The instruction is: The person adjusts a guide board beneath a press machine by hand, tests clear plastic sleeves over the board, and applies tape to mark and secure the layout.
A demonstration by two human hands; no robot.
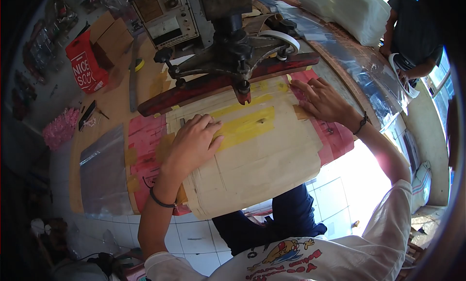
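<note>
The cream sheet (pixel 262 160) runs from under the left grip (pixel 194 141) to the right grip (pixel 321 99) (both released).

A red bag (pixel 86 66) stands beside a cardboard box (pixel 112 36), with a phone (pixel 88 115) and pink shreds (pixel 60 129) nearer the table's left edge. At right, a co-worker (pixel 412 33) stands by stacked clear bags (pixel 345 14).

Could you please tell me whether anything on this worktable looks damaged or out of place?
The pale sheet looks worn: its yellow patch has a dark spot. The red covering showing on either side of it has dark smudges. I see no spill.
</note>
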